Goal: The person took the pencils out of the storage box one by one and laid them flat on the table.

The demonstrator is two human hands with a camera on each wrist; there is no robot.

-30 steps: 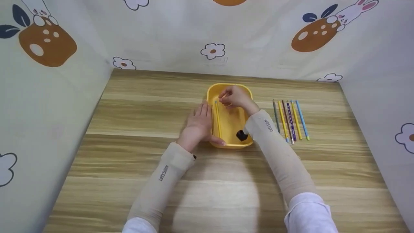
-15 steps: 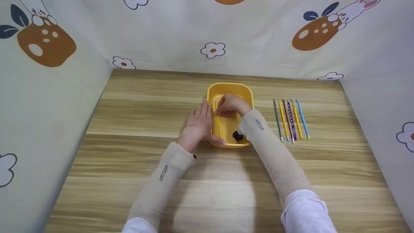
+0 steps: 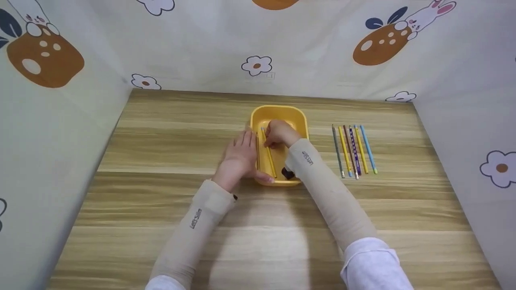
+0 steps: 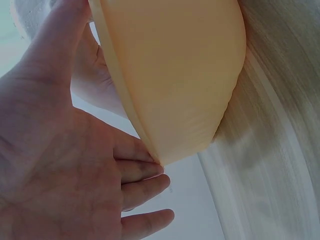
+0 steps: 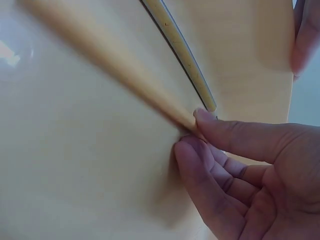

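In the head view, a yellow plastic box sits on the table with two pencils inside. My right hand reaches into it and pinches a yellow pencil between thumb and forefinger. The right wrist view shows the same pencil slanting up from the fingertips, slightly blurred. A second pencil, with dark edges, lies along the box's left wall. My left hand rests against that wall's outside with fingers extended, and its thumb crosses the near rim. In the left wrist view the fingertips touch the box rim.
Right of the box, several pencils lie side by side in a row, among them a dark green pencil, a purple patterned pencil and a blue pencil. A patterned cloth surrounds the table.
The right hand has come down from above the box's far part and taken hold of the yellow pencil. That pencil's near end has swung rightward, away from the other pencil. The left hand stays.
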